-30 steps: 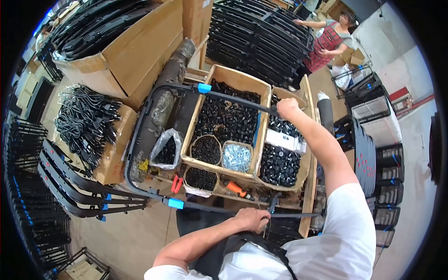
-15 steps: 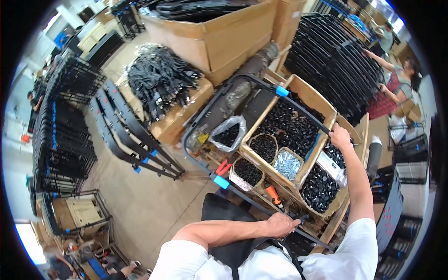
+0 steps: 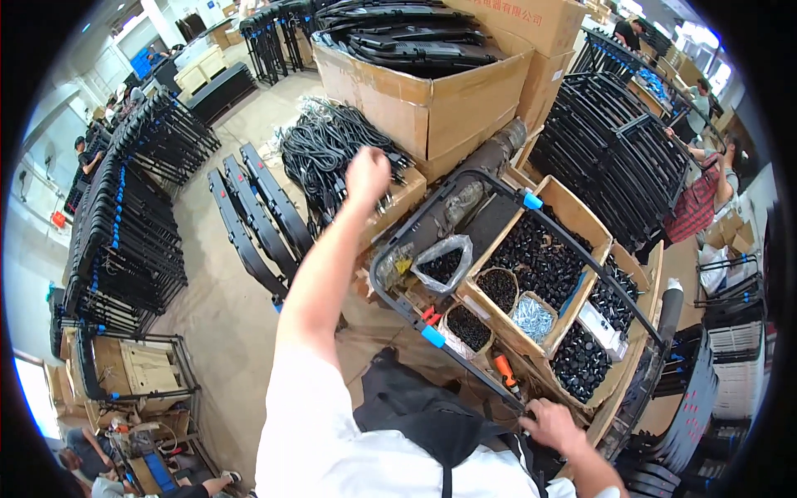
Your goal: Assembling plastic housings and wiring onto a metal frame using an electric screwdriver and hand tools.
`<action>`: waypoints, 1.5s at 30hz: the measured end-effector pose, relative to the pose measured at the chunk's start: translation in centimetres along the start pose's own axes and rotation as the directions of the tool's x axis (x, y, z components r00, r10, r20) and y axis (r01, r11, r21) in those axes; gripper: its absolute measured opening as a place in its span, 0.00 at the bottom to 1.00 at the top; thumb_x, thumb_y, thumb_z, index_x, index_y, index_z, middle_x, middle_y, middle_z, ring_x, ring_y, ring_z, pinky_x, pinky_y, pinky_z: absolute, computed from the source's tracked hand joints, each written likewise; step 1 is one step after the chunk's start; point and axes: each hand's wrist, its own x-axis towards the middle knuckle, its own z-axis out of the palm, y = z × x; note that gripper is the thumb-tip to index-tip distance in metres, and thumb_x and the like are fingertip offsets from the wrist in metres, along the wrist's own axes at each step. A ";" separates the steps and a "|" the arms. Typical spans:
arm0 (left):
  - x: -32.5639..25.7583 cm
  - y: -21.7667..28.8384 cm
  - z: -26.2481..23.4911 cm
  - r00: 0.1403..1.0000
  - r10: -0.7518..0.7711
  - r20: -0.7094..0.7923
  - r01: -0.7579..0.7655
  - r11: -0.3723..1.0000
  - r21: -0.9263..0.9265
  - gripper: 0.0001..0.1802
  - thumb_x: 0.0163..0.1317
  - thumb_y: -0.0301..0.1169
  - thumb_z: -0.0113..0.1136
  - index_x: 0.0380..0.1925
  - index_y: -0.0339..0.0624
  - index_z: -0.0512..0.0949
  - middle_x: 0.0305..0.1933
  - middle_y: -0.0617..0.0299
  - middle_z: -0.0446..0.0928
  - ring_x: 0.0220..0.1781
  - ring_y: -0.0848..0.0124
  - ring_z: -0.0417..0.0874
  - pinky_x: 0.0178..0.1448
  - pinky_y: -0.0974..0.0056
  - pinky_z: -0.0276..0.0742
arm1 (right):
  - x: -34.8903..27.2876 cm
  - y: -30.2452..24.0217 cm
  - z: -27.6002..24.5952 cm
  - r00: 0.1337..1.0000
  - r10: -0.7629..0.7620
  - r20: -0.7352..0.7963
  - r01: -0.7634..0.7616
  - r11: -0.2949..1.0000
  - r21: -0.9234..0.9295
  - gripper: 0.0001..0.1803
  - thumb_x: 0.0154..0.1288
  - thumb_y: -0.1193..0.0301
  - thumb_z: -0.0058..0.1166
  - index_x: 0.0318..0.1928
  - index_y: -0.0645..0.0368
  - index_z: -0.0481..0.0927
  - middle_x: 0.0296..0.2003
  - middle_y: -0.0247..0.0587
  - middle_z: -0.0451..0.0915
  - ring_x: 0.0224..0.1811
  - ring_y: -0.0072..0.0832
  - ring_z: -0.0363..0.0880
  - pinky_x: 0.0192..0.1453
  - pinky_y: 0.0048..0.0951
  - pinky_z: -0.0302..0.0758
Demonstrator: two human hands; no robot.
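My left hand [image 3: 367, 174] reaches far out over a pile of black cables [image 3: 320, 158] lying on a low cardboard box. Its fingers curl down into the pile, and a grip cannot be seen. My right hand [image 3: 550, 425] is closed on the near bar of a black tube frame [image 3: 398, 303] with blue clips. This frame lies across an open cardboard tray [image 3: 585, 220] of small black parts. A clear bag of black parts [image 3: 444, 261], a bag of silver screws [image 3: 531, 315], red pliers [image 3: 430, 315] and an orange-handled tool [image 3: 504, 369] lie inside the frame's loop.
A big cardboard box [image 3: 415, 100] of black frames stands behind the cables. Folded black panels [image 3: 257, 216] lie on the floor to the left, with stacked black frames [image 3: 124, 232] beyond. More frame stacks [image 3: 614, 158] stand at the right, where other people [image 3: 697, 199] work.
My head has turned left. My left hand left the frame's near bar and stretched out to the cable pile. My right hand came back from the far end onto the near bar.
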 end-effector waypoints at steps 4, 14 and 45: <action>10.7 -1.4 0.0 0.959 -0.265 0.097 0.239 0.947 0.216 0.21 0.68 0.39 0.58 0.54 0.41 0.87 0.59 0.43 0.86 0.63 0.46 0.86 0.65 0.49 0.82 | -1.9 -2.6 3.5 0.900 0.396 -0.180 -0.394 0.918 0.052 0.23 0.66 0.64 0.66 0.55 0.62 0.75 0.39 0.60 0.86 0.41 0.60 0.87 0.45 0.56 0.83; 19.6 -4.6 4.0 0.882 -0.360 0.304 0.228 0.890 0.395 0.33 0.68 0.58 0.64 0.59 0.42 0.86 0.66 0.49 0.84 0.68 0.51 0.84 0.68 0.50 0.81 | -1.1 -4.9 4.5 0.599 0.800 0.028 -0.702 0.542 -0.462 0.29 0.58 0.41 0.67 0.41 0.54 0.90 0.38 0.44 0.91 0.43 0.43 0.91 0.47 0.45 0.86; -23.3 2.6 -5.7 0.315 0.644 0.697 0.180 0.681 -0.710 0.14 0.80 0.36 0.58 0.58 0.41 0.80 0.34 0.70 0.79 0.33 0.80 0.76 0.38 0.68 0.75 | 0.3 -4.5 7.4 0.566 0.821 -0.070 -0.764 0.491 -0.419 0.08 0.62 0.70 0.57 0.39 0.54 0.86 0.35 0.50 0.89 0.37 0.43 0.92 0.38 0.45 0.86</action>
